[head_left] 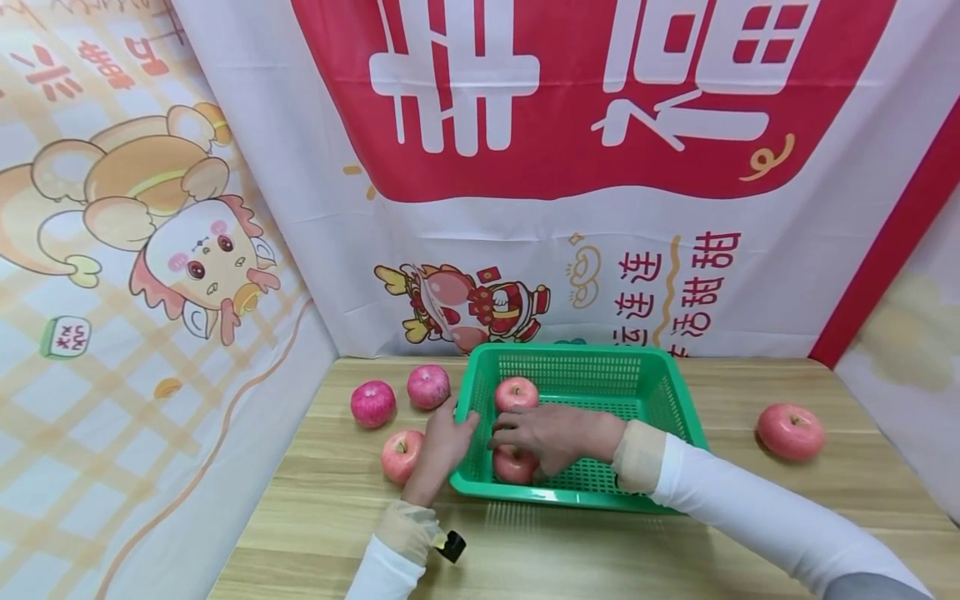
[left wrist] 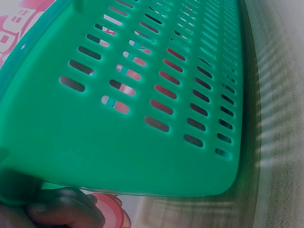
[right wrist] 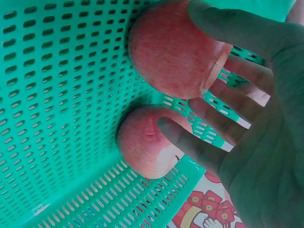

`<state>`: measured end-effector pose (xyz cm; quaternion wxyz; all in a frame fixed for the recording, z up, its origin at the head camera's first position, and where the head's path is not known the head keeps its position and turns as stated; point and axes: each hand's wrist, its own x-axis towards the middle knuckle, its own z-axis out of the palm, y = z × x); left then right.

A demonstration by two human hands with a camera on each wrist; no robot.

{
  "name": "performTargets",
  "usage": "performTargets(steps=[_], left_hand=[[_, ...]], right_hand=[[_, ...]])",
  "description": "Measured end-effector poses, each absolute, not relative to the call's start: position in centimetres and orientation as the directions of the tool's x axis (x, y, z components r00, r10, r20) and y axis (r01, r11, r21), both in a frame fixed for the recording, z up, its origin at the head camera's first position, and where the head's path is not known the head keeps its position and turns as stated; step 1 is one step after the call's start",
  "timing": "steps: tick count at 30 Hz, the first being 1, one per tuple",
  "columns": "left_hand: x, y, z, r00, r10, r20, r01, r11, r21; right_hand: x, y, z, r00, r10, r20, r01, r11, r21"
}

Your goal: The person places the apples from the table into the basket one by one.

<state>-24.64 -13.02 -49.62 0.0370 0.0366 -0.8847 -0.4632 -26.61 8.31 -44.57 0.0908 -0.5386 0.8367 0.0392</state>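
A green plastic basket [head_left: 577,497] with slotted walls stands on the table. My left hand [head_left: 447,442] grips its left rim, and curled fingers [left wrist: 66,209] show beside the basket wall [left wrist: 85,142] in the left wrist view. Inside the basket, my right hand [head_left: 551,433] holds the nearer red apple [head_left: 512,467], its thumb on one side and fingers reaching round the other. Another red apple [head_left: 516,392] sits behind it against the left wall. The right wrist view shows the index finger [right wrist: 190,145] crossing in front of that second apple [right wrist: 147,142].
Left of the basket lie two dark pink apples, one at the edge [head_left: 372,404] and one near the left fingers [head_left: 428,387]. A lighter red apple [head_left: 402,455] lies beside the left wrist. One large apple [head_left: 791,432] sits far right. A printed cloth [head_left: 570,208] hangs behind.
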Motion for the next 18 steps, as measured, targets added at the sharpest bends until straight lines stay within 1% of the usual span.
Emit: performTargets(steps=[5, 13, 18], left_hand=[[-24.7, -13.0, -49.8, -0.994, -0.101, 0.033, -0.03, 0.567, 0.823], [-24.6, -13.0, -49.7, -0.994, -0.104, 0.045, -0.022, 0.568, 0.822], [-24.5, -13.0, -49.6, -0.994, -0.1, 0.044, -0.02, 0.563, 0.826]], right_hand=[[-26.5, 8.6, -44.2, -0.41, -0.894, -0.179, -0.906, 0.422, -0.034], [-26.2, 9.5, -43.6, -0.409, -0.905, -0.114, -0.909, 0.415, -0.037], [-26.1, 10.1, -43.3, -0.438, -0.894, -0.097, -0.895, 0.444, -0.05]])
